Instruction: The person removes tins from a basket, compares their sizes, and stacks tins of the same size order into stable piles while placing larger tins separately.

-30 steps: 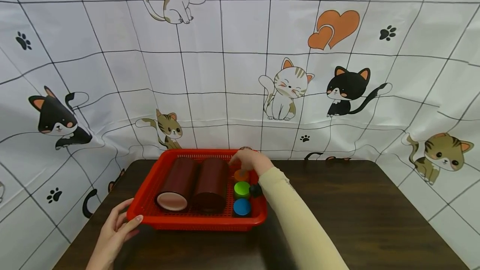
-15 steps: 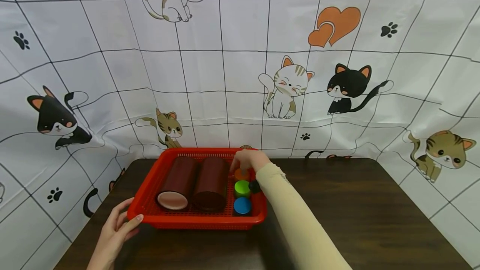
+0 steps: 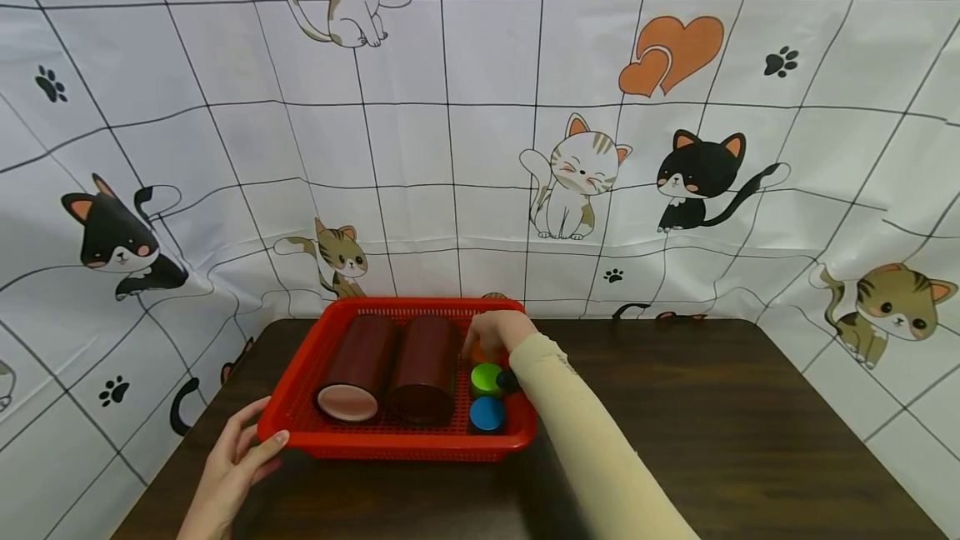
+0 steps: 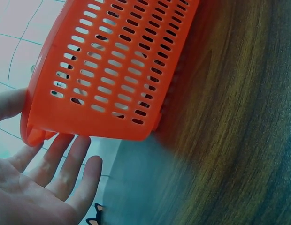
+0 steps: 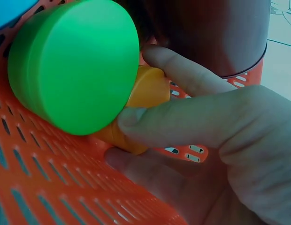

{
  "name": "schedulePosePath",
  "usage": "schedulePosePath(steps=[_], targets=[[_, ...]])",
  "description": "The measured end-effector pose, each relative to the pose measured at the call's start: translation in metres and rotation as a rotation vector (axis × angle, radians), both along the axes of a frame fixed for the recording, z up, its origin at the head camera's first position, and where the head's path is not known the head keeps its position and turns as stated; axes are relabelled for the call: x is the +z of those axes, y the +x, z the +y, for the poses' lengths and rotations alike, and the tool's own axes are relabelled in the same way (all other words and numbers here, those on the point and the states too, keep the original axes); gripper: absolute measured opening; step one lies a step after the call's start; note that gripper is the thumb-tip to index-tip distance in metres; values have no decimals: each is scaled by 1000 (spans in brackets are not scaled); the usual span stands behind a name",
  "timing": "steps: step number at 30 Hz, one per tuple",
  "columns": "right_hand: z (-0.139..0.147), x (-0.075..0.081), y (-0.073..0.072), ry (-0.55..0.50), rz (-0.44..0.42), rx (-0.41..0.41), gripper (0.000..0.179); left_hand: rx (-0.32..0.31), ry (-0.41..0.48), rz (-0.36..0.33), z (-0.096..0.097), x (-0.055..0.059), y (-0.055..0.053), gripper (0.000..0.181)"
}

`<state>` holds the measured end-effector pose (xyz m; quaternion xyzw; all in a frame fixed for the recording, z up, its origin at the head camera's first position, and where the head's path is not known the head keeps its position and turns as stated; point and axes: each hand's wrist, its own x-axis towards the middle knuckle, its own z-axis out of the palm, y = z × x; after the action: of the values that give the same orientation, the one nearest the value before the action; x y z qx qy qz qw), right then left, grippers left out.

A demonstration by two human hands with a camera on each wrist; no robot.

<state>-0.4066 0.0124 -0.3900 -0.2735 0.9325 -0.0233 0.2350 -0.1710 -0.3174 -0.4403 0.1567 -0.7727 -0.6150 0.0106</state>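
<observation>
A red perforated plastic basket (image 3: 397,443) stands on the table. At its near left corner my left hand (image 3: 231,465) holds the rim, thumb on top and fingers beneath. Inside the basket's right side my right hand (image 3: 497,332) grips a small orange cylinder (image 5: 152,85), thumb on one side and fingers around the other. In the head view the hand hides most of it. Right beside it is a cylinder with a bright green top (image 5: 91,68), then one with a blue top (image 3: 487,413) nearer the front.
Two large dark brown cylinders (image 3: 358,361) lie side by side in the basket, left of the coloured ones. The dark wooden table (image 3: 690,423) extends to the right. Behind it hangs a white sheet (image 3: 487,140) printed with cats and grid lines.
My right hand has shifted slightly and now covers more of the orange cylinder. The left hand keeps its hold on the rim, and the basket stays in place.
</observation>
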Motion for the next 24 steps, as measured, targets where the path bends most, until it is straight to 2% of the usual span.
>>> schedulePosePath(steps=[7, 16, 21, 24], targets=[[-2, 0, 1, 20, -10, 5, 61, -6, 2, 21, -1, -2, 0, 76], [-1, 4, 6, 63, 24, 84, 56, -4, 11, 3, 0, -2, 0, 75], [2, 14, 8, 38, 44, 147, 51, -12, 16, 53, 0, -2, 2, 71], [5, 18, 7, -4, 14, 142, 49, -16, 5, 67, 1, -2, 2, 69]])
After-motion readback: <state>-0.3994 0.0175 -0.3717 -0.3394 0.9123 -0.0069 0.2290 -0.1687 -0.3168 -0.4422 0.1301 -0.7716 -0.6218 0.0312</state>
